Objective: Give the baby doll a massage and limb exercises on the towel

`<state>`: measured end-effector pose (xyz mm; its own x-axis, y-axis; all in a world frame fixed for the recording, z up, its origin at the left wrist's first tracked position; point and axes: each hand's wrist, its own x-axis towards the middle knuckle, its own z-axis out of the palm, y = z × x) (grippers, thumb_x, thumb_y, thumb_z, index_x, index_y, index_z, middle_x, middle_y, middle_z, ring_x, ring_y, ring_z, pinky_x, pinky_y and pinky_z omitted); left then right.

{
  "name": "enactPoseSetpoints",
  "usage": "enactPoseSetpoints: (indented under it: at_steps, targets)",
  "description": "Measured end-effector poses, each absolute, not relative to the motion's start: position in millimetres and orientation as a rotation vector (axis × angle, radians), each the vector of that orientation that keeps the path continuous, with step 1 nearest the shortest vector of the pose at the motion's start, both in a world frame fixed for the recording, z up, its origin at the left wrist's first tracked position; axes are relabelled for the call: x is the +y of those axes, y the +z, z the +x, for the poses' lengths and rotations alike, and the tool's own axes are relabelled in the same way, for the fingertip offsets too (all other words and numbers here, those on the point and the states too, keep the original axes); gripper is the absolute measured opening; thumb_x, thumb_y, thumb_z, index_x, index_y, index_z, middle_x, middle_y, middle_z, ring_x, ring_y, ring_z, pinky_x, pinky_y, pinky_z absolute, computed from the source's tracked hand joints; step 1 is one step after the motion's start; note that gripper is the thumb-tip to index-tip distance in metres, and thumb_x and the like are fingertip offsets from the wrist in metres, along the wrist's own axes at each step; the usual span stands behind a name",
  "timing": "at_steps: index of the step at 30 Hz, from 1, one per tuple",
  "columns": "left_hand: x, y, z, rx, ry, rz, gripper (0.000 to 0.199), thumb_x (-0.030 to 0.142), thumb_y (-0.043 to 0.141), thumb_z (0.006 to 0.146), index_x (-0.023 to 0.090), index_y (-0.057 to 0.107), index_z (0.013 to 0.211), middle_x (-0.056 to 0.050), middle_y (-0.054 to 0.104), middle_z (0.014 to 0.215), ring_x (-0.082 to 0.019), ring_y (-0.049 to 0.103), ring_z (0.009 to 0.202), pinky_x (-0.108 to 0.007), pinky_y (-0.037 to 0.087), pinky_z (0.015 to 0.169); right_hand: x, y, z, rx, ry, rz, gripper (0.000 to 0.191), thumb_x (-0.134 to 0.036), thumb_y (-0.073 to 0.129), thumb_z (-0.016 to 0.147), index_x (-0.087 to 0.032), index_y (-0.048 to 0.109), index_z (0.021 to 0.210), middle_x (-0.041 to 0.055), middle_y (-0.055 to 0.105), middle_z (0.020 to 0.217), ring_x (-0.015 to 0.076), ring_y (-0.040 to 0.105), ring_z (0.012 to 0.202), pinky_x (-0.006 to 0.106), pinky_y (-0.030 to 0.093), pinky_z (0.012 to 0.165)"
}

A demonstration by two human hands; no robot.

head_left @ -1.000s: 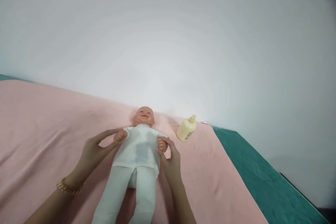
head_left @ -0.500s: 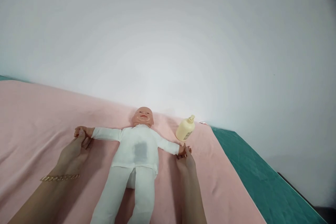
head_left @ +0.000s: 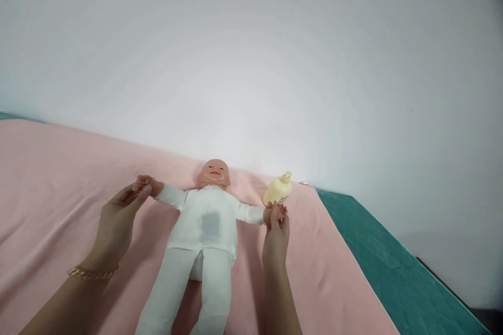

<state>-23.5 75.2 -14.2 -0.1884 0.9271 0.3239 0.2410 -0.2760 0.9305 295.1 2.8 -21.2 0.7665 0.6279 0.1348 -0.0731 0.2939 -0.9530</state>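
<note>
The left hand (head_left: 117,222) is closed on one small hand of the doll (head_left: 206,214), pinching it between thumb and fingers, with that arm stretched out to the left and angled slightly towards the far edge of the pink cloth (head_left: 334,272). A gold-coloured bracelet (head_left: 94,272) circles the left wrist. The right hand (head_left: 277,238) grips the doll's other small hand, thumb against it, with that arm held out to the right.

Between the two hands, the doll lies face up on the pink cloth, its bald head near the far edge and its legs pointing towards the near side, where the view cuts them off. It wears a white long-sleeved top and white trousers, and a dark grey patch (head_left: 211,226) shows on the middle of the top.

Just beyond the right hand, a pale yellow pump bottle (head_left: 277,188) rests on the cloth near its far right corner. The doll's held hand and the person's fingertips overlap the lower part of the bottle in the view. At that same corner lies a little white and reddish item (head_left: 304,183), possibly a tag, though it is too small to tell.

The cloth has soft creases on its left side. Beyond its slanting right edge, a green surface (head_left: 385,256) shows, with a thin sliver of green also visible past the far left corner. A plain pale wall (head_left: 251,63) rises behind the far edge.
</note>
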Motion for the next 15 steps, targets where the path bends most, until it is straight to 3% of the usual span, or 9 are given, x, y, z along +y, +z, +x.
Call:
enactPoseSetpoints:
  at_steps: [3, 5, 9, 12, 15]
  targets:
    - [65, 0, -6, 1.425, 1.437, 1.524, 0.045, 0.053, 0.068, 0.077, 0.02, 0.069, 0.108, -0.006, 0.073, 0.111, -0.032, 0.066, 0.107, -0.045, 0.056, 0.089, -5, -4, 270, -0.788, 0.44, -1.18, 0.05, -0.046, 0.066, 0.08, -0.019, 0.054, 0.12, 0.0135, 0.062, 0.129, 0.0261, 0.056, 0.124, 0.043, 0.046, 0.101]
    - [62, -1, 4, 1.294, 1.447, 1.866, 0.035, 0.05, 0.068, 0.078, 0.025, 0.071, 0.101, -0.004, 0.074, 0.109, -0.03, 0.066, 0.107, -0.043, 0.055, 0.089, -9, -1, 256, -1.021, 0.406, -1.196, 0.041, -0.039, 0.065, 0.083, -0.02, 0.056, 0.119, 0.013, 0.064, 0.126, 0.0255, 0.059, 0.12, 0.042, 0.048, 0.099]
    - [65, -15, 14, 0.846, 1.515, 2.57, 0.019, 0.034, 0.062, 0.088, 0.026, 0.07, 0.103, -0.001, 0.075, 0.104, -0.024, 0.065, 0.11, -0.04, 0.048, 0.097, -12, -8, 236, -1.495, 0.248, -1.167, 0.032, -0.026, 0.06, 0.085, -0.024, 0.061, 0.118, 0.0082, 0.069, 0.117, 0.0226, 0.063, 0.113, 0.043, 0.048, 0.1]
    - [68, -21, 16, 0.737, 1.5, 2.755, 0.021, 0.023, 0.059, 0.089, 0.024, 0.068, 0.108, -0.002, 0.075, 0.106, -0.022, 0.065, 0.109, -0.038, 0.047, 0.098, -9, -14, 229, -1.75, 0.071, -1.094, 0.038, -0.016, 0.055, 0.085, -0.027, 0.06, 0.121, 0.0056, 0.07, 0.114, 0.0212, 0.061, 0.115, 0.047, 0.04, 0.109]
    - [69, -22, 16, 0.697, 1.452, 2.806, 0.022, 0.021, 0.057, 0.09, 0.026, 0.07, 0.107, -0.002, 0.075, 0.102, -0.022, 0.065, 0.109, -0.038, 0.047, 0.097, -7, -15, 229, -1.852, 0.002, -1.114, 0.043, -0.012, 0.053, 0.084, -0.027, 0.059, 0.124, 0.0056, 0.07, 0.115, 0.0199, 0.061, 0.116, 0.046, 0.04, 0.11]
